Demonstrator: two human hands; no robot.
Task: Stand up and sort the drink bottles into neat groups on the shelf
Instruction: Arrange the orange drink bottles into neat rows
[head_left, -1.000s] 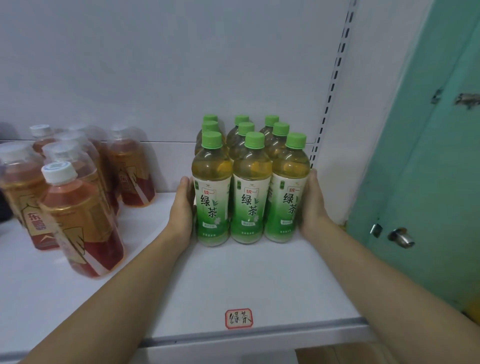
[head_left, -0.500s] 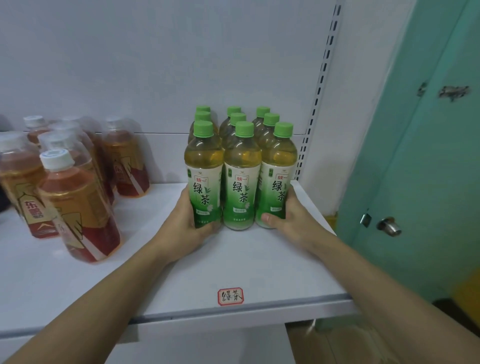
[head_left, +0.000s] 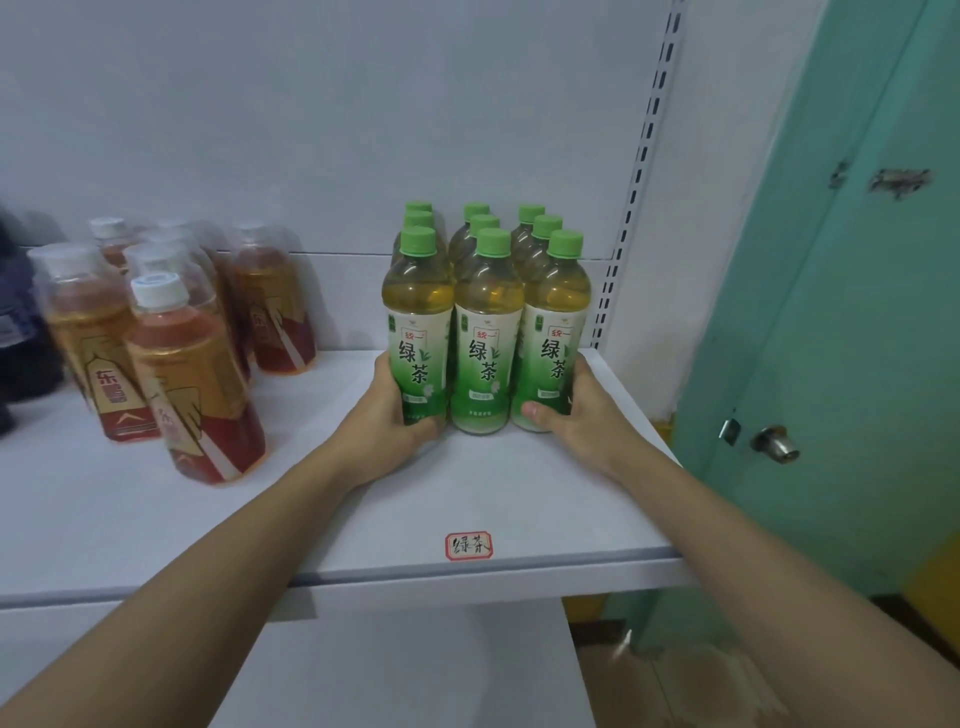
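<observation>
Nine green tea bottles (head_left: 485, 322) stand upright in a tight three-by-three block near the right end of the shelf (head_left: 493, 499), set back from its front edge and close to the back panel; the left hand (head_left: 387, 421) curls round the base of the front left bottle and the right hand (head_left: 576, 415) curls round the base of the front right one, thumb across its label, squeezing the block together. They are clear, smooth plastic with rounded shoulders, ridged green caps and glossy paper-look labels; filled nearly to the neck, so probably fairly heavy and steady, yet slick and slightly yielding under pressure; holding low at the labelled waist, as here, looks best for sliding the group without toppling it. A red-bordered handwritten tag (head_left: 469, 545) sits by the front edge; brown tea bottles (head_left: 192, 374) with white caps cluster loosely toward the left end, well apart.
</observation>
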